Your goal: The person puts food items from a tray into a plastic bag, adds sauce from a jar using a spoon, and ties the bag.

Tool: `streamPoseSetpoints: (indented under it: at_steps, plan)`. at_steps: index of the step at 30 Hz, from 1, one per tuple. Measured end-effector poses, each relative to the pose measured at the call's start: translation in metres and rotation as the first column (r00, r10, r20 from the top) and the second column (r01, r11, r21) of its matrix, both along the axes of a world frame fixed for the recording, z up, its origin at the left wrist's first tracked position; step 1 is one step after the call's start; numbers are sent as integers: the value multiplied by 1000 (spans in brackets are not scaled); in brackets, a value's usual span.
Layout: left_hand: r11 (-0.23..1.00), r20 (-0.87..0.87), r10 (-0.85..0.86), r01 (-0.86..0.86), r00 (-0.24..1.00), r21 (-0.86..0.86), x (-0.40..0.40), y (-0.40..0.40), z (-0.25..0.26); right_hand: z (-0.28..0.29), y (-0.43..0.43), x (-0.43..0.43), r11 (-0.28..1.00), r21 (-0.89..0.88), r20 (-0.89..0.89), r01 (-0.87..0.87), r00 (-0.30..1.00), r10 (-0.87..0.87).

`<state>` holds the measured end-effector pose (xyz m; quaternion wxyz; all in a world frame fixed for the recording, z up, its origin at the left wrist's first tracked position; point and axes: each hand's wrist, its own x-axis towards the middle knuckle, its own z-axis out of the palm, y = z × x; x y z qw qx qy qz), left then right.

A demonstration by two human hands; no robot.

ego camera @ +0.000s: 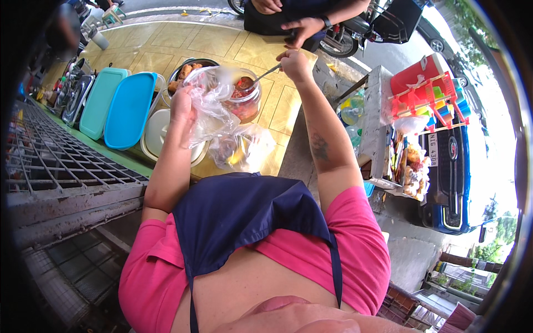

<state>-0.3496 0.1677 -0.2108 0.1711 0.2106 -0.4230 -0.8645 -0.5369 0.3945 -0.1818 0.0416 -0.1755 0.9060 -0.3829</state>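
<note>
My left hand [182,106] grips a crumpled clear plastic bag [208,112], held up over the table beside a clear round tub [245,109]. In the tub is a sauce with red and dark pieces. My right hand [296,66] is closed on the handle of a metal ladle or spoon [268,73], whose lower end is in the tub's sauce. Behind the bag stands a bowl of browned fried food [185,75], partly covered by it. Another clear bag with something yellow inside [241,147] lies on the table nearer to me.
On the yellow patterned table [208,39] stand containers with a teal lid [102,102], a blue lid [130,110] and a white lid [156,133]. A metal grille [66,145] is at the left. Across the table a person's hand [306,29] is close to my right hand. A metal cart [377,137] stands right.
</note>
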Motion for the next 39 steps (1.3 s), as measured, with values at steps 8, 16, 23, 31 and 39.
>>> streamPoseSetpoints:
  at_steps: [8,16,23,31,39]
  plan:
    - [993,27,54,-57,998,102,2,2,1,45,5,2,966,-257,-63,-25,998,9]
    - [1000,-115,-2,2,993,1,-8,5,-3,75,-25,20,967,-197,-267,-163,958,107]
    - [999,-137,-8,2,991,-45,-12,-5,-16,80,-70,102,891,266,-669,-367,595,445]
    - [1000,-126,-7,8,992,15,-8,0,-4,80,-41,51,990,106,-550,-88,825,132]
    - [1000,-104,21,-20,994,3,-7,-8,-5,2,-59,62,897,370,-106,-243,948,301]
